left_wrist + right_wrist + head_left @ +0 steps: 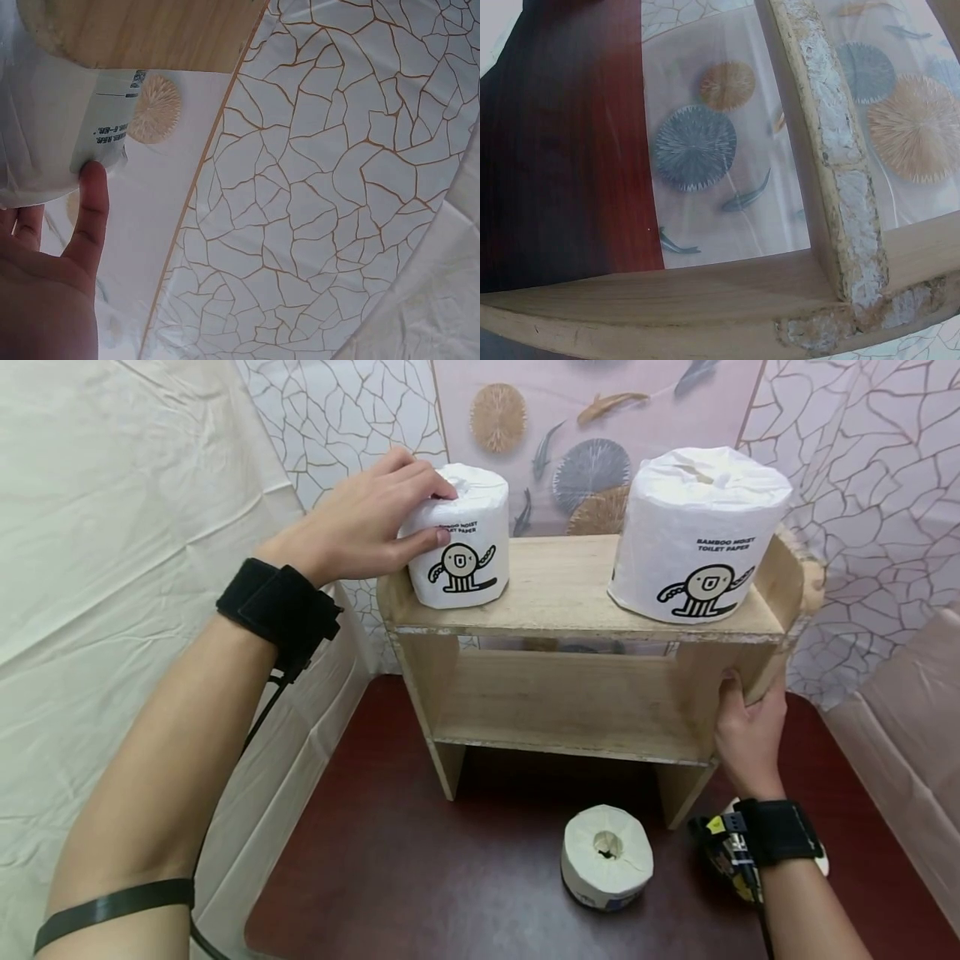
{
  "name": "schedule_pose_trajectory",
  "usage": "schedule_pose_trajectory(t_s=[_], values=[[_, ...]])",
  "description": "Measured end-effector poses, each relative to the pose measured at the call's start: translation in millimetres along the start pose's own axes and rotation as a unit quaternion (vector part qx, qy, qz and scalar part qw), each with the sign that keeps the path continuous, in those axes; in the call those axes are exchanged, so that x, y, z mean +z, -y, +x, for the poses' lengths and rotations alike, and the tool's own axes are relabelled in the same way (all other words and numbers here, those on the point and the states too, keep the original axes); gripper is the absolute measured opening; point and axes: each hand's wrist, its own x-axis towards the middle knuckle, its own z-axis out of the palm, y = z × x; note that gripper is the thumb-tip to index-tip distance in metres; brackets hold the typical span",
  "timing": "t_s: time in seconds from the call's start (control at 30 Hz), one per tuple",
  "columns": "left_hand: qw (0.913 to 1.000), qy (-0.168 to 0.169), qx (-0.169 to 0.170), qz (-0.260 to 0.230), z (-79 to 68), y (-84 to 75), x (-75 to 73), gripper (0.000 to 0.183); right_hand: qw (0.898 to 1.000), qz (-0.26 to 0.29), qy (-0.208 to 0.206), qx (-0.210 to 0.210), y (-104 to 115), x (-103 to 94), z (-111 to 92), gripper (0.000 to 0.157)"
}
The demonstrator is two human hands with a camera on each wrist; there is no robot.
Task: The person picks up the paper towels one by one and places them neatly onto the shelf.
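On the left end of the top board of a wooden shelf [570, 702] stands a wrapped toilet paper roll [480, 556]. My left hand [367, 522] holds this roll from its left, thumb on the front and fingers over the top. The left wrist view shows a finger of the left hand [49, 300] touching the roll's wrapper [45, 135]. Lower down, my right hand [752, 735] grips the shelf's right side panel. The right wrist view shows the shelf's worn board edges [840, 157], but no fingers.
A second wrapped roll [697, 535] stands at the top board's right end. On the dark red table [420, 877], a smaller roll [607, 860] stands in front of the shelf. Something whitish [823, 862] is mostly hidden behind my right wrist. Patterned sheets [345, 418] hang behind.
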Motion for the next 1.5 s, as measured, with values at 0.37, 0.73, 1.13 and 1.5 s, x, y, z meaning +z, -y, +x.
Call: schedule_pose_trajectory(t_s=[0.37, 0.73, 1.13, 1.5], values=[[0.9992, -0.021, 0.003, 0.035, -0.8, -8.5, -4.6, 0.047, 1.000, 0.007, -0.002, -0.001, 2.2, 2.1, 1.4, 0.050], [0.9982, -0.034, 0.020, 0.044, -1.6, -21.5, -7.5, 0.047, 1.000, 0.005, -0.012, -0.004, 1.4, 2.5, 2.8, 0.050], [0.9963, -0.047, 0.056, 0.045, -3.0, -31.7, -4.5, 0.046, 1.000, 0.009, -0.012, 0.005, 0.0, 2.1, 0.7, 0.049], [0.9957, -0.051, 0.064, 0.043, -4.7, -31.1, -0.1, 0.046, 1.000, 0.003, -0.013, 0.009, 0.0, 2.7, 0.4, 0.049]])
